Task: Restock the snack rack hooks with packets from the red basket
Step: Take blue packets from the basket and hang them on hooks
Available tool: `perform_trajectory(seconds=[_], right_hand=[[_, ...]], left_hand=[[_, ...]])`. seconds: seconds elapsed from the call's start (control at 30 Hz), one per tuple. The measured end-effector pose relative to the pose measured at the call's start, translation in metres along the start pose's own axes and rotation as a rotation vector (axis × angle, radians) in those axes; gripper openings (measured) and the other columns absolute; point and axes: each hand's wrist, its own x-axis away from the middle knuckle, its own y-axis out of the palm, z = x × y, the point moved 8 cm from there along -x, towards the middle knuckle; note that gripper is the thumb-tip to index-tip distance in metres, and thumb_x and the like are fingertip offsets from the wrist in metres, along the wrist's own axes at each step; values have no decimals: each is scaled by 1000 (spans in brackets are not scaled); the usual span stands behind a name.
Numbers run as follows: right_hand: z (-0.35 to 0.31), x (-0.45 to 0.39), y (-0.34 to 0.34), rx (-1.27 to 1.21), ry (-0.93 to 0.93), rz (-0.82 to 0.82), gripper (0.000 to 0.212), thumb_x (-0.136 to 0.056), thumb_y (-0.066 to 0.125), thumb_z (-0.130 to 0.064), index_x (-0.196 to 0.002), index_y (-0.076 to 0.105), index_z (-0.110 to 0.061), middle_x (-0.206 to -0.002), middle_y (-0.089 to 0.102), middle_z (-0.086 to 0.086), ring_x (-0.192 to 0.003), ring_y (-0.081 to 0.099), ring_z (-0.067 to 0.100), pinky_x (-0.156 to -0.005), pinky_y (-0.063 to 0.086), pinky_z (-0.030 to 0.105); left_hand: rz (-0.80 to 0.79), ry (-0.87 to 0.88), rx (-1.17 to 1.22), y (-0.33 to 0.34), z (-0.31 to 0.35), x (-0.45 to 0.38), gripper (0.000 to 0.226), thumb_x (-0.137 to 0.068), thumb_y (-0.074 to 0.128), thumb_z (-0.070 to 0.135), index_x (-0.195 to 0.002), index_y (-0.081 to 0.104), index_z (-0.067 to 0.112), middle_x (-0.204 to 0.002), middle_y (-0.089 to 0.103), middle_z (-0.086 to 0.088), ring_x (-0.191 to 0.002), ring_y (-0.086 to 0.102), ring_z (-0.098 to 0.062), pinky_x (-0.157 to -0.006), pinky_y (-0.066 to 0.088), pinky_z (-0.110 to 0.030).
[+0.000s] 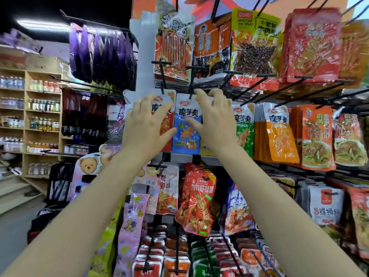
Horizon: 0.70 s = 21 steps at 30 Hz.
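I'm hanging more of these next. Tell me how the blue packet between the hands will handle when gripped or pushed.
The blue packet is a thin, flat pouch, so it is probably light and bends easily. Its glossy film may be slippery. It hangs from a black hook by its top edge, so a push likely swings it. The left hand and right hand flank it.

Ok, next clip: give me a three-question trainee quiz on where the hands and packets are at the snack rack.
1. True or false: both hands are raised at the middle row of hooks.
2. Which packet hangs between the two hands? A) blue foil packet B) purple packets C) green packet
3. Fill in: the right hand's fingers curl at the ____ of the blue packet.

Key:
1. True: left hand and right hand flank the black wire hook.
2. A, the blue foil packet; the red-orange foil packet sits behind the left hand.
3. Top.
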Motion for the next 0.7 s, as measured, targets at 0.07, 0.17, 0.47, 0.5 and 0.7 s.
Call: perform_trajectory(seconds=[0.07,0.17,0.47,0.5,0.7], right_hand=[[1,6,17,94,-34,-139,78,-93,57,-60,-155,29,-22,-158,31,17,-142,34,35,-106,37,49],[7,11,39,146,-41,-316,81,-98,42,-64,-161,7,-26,-168,9,9,-153,11,30,-117,22,52],[8,34,-4,-214,-34,-208,52,-101,53,-43,-145,48,-15,-154,39,13,-142,35,30,-115,34,47],[12,46,-20,-274,-24,-140,47,-101,54,-39,-140,53,-13,-149,44,13,-139,39,29,-113,36,44],[70,174,-118,-315,120,28,30,-101,53,-25,-120,66,-6,-120,61,7,-113,55,19,-98,42,29]], left_hand=[[-129,4,-55,14,-7,-3,63,-96,60,48,-153,40,30,-163,23,-14,-149,21,-39,-113,30,-58],[-301,-9,-64,36,-15,-3,65,-102,47,51,-159,20,38,-170,1,-3,-156,2,-31,-121,17,-55],[-270,4,124,16,-3,10,57,-104,35,53,-157,33,32,-169,18,-3,-155,13,-27,-121,18,-52],[-193,32,178,4,9,15,58,-102,34,54,-154,41,27,-166,27,-7,-153,19,-29,-121,20,-53],[-21,328,634,-15,153,92,44,-101,47,34,-132,63,8,-134,61,-11,-127,53,-29,-111,35,-37]])
